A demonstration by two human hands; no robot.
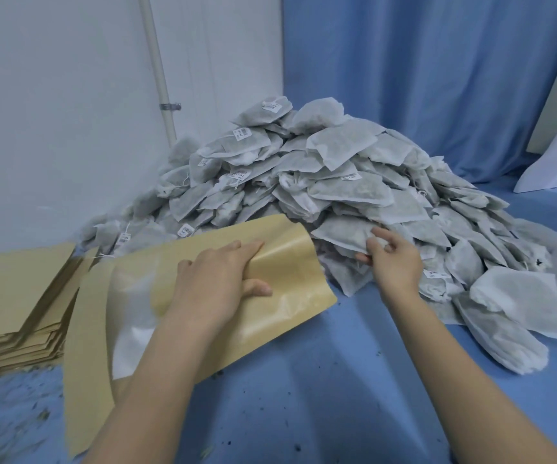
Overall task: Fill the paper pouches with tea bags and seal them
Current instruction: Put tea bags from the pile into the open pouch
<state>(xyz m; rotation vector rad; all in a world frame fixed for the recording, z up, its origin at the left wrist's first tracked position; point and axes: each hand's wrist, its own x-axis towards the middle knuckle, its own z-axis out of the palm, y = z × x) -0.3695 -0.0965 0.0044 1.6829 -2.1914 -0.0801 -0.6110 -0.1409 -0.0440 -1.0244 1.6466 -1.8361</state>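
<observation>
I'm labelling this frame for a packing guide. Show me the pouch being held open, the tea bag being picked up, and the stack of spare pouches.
open pouch [290, 262], head view, on its lifted upper flap.
tea bag [340, 234], head view, on its flat face left of the right hand.
stack of spare pouches [16, 289], head view, on the top sheet.

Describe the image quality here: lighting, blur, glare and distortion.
Head view: soft, even, bluish light with weak shadows; wide-angle bending curves the pipe and stretches the forearms; the left hand and right hand are slightly blurred; mild sheen on the paper pouch; the tea bag pile stays fairly sharp.
</observation>
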